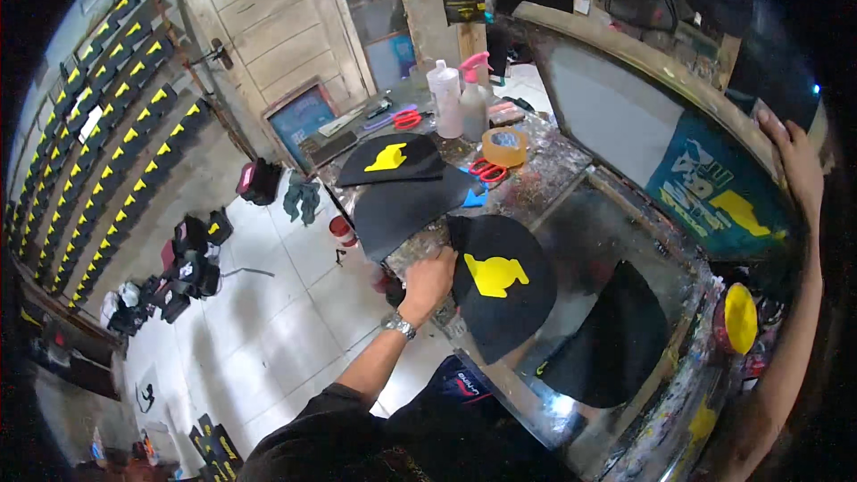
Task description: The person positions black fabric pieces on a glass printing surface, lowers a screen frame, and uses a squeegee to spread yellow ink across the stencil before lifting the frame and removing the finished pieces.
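Observation:
My left hand (430,286), with a metal watch on the wrist, pinches the left edge of a black fabric panel (527,308) with a rounded outline and a yellow printed shape. To its right, a plain black panel (616,339) lies on the glassy table surface. My right hand (794,161) grips the end of a raised, tilted screen-printing frame (616,45). Yellow ink shows on that frame's teal mesh. Beyond my left hand, a plain black panel (402,214) lies partly under another black panel (357,168) with a yellow print.
Red-handled scissors (488,171), a tape roll (504,147), a spray bottle (474,103) and a pale bottle (444,98) stand or lie at the table's far end. A yellow-inked tub (740,317) is at the right. Printed black pieces (134,152) hang in rows at the left.

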Tool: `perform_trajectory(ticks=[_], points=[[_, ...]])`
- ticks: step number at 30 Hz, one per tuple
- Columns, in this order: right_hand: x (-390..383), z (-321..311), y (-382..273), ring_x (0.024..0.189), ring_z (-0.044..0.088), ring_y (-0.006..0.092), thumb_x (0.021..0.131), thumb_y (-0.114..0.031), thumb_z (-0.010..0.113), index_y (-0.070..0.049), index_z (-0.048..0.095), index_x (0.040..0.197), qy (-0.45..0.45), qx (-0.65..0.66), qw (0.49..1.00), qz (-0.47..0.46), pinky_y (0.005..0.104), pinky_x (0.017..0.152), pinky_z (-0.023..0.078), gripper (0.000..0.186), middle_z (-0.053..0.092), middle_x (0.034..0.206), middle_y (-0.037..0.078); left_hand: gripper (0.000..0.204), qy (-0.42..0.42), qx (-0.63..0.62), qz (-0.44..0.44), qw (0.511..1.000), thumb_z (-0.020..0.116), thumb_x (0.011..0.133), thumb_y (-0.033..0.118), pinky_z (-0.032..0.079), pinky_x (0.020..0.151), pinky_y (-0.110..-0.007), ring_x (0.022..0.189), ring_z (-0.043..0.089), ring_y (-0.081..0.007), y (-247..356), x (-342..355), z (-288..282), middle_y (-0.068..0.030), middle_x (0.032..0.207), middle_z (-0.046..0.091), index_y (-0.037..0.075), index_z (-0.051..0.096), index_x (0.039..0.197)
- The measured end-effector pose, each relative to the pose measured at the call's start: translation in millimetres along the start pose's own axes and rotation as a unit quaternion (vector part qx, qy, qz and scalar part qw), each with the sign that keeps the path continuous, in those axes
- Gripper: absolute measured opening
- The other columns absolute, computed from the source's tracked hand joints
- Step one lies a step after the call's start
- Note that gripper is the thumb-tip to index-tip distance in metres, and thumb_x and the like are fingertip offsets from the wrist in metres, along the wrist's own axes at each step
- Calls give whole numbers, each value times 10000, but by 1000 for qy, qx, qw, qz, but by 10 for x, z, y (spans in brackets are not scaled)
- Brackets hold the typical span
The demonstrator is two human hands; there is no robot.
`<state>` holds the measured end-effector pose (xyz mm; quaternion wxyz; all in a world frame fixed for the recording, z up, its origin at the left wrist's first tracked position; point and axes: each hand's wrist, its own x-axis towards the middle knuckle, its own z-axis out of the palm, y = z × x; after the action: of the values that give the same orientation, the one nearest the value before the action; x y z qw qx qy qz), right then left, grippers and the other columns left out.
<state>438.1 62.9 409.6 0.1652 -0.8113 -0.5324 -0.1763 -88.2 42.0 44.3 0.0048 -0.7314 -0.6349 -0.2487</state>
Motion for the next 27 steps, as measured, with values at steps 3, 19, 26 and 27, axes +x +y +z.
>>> perform_trajectory(ticks=[3, 19, 26, 27], points=[[-86, -73, -31, 1287, 505, 353, 868, -699, 465, 28, 496, 1376, 41, -34, 998, 17, 388, 1082, 356, 887, 530, 1370, 244, 253, 56, -52, -5, 997, 483, 990, 221, 471, 614, -504, 777, 641, -452, 143, 205, -37, -246, 813, 645, 6, 559, 880], [-266, -228, 32, 1159, 566, 384, 949, -545, 412, -55, 582, 1301, -1, -20, 997, -72, 406, 1013, 399, 627, 611, 1213, 258, 904, -110, -91, 131, 981, 659, 866, 470, 111, 1183, -519, 1467, 102, -442, 416, -234, -319, -275, 1581, 134, -19, 244, 1502], [-491, -298, -557, 860, 681, 351, 903, -652, 427, -1, 702, 956, 23, -14, 999, -44, 452, 820, 517, 708, 695, 881, 242, 556, -161, -35, 195, 967, 500, 983, 351, 189, 1165, -510, 1453, 245, -342, 855, -632, 287, -167, 1536, 347, 61, 424, 1452], [-556, -334, -558, 817, 696, 343, 901, -660, 425, 35, 733, 862, 24, -17, 999, -24, 445, 786, 532, 761, 702, 847, 246, 497, -154, -29, 189, 969, 487, 993, 306, 201, 1166, -492, 1445, 270, -334, 911, -658, 309, -155, 1518, 383, 66, 461, 1428]])
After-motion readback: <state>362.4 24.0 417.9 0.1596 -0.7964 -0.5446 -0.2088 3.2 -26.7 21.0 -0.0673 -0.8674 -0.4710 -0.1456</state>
